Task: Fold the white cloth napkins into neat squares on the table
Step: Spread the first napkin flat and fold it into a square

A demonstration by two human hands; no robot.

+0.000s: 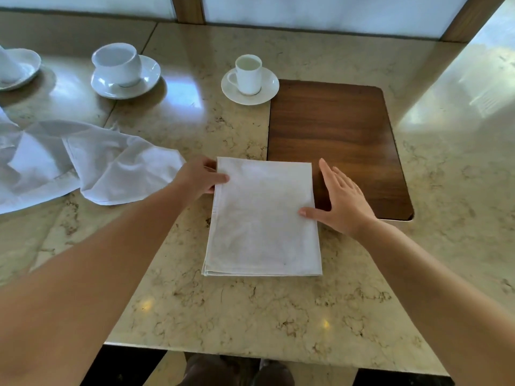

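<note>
A folded white napkin lies flat as a tall rectangle in the middle of the marble table. My left hand pinches its far left corner, thumb on top and fingers under the edge. My right hand lies open and flat along the napkin's right edge, its thumb resting on the cloth and its fingers over the wooden board. Unfolded white napkins lie crumpled in a heap at the left.
Behind the napkin stands a small white cup on a saucer. A larger cup on a saucer sits at the back left, and another white dish at the far left edge. The table's front edge runs near my legs.
</note>
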